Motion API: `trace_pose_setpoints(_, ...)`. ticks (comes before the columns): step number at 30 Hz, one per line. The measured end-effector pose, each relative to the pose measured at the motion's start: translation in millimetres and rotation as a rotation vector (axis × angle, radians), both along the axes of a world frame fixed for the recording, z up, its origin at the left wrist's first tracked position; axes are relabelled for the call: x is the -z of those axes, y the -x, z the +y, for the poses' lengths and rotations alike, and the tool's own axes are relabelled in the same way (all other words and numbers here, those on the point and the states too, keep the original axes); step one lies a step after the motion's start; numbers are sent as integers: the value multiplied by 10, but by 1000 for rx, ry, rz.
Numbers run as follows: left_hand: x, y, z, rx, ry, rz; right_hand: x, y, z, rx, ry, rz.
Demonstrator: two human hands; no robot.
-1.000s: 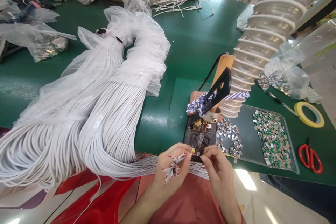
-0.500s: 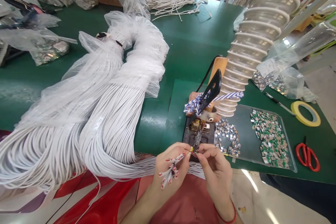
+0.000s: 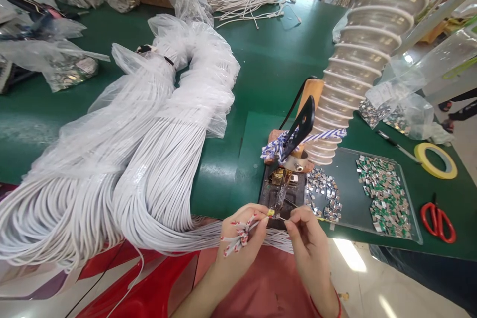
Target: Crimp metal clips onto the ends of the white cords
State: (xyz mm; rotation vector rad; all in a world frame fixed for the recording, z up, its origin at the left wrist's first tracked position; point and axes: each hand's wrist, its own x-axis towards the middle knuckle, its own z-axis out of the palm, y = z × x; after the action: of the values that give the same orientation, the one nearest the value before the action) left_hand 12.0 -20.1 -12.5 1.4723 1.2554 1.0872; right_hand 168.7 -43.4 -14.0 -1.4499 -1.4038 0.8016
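Note:
My left hand [image 3: 242, 233] is closed around a bundle of white cables [image 3: 238, 238] whose stripped ends show red wire tips. A small yellow piece [image 3: 271, 212] sits at its fingertips. My right hand [image 3: 307, 233] is closed in a pinch on a thin pale wire-like piece [image 3: 281, 218] that points toward the left fingertips; its exact kind is too small to tell. Both hands meet at the front of a dark soldering stand [image 3: 266, 194], where a soldering iron tip [image 3: 281, 196] points down between them. Small metal USB connectors [image 3: 324, 194] lie just right of the stand.
A large coil of white cables [image 3: 160, 159], partly wrapped in plastic, covers the left. A ribbed clear hose [image 3: 368, 49] drops beside the stand. To the right lie a tray [image 3: 348, 194] of connectors, yellow tape [image 3: 420, 151], a pen [image 3: 398, 146] and red scissors [image 3: 447, 228].
My right hand's fingertips have drawn slightly right, away from the left ones, baring the thin pale piece between them. The cable bundle in my left hand has turned a little.

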Motion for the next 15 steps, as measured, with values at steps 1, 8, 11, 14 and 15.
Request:
trace_pose_setpoints(1, 9, -1, -7, -1, 3, 1, 3, 6, -3, -5, -16, 13)
trace_pose_setpoints(8, -26, -20, -4, -19, 22, -23, 44, 55, -71, -9, -96, 61)
trace_pose_setpoints(11, -30, -22, 8, -26, 23, -22, 64, 65, -64, 31, -116, 54)
trace_pose_setpoints(14, -18, -23, 15, -25, 36, 15, 67, 77, -38, 56, -127, 70)
trace_pose_setpoints(15, -13, -25, 17, -28, 40, 28, 66, 82, -34, 63, -132, 80)
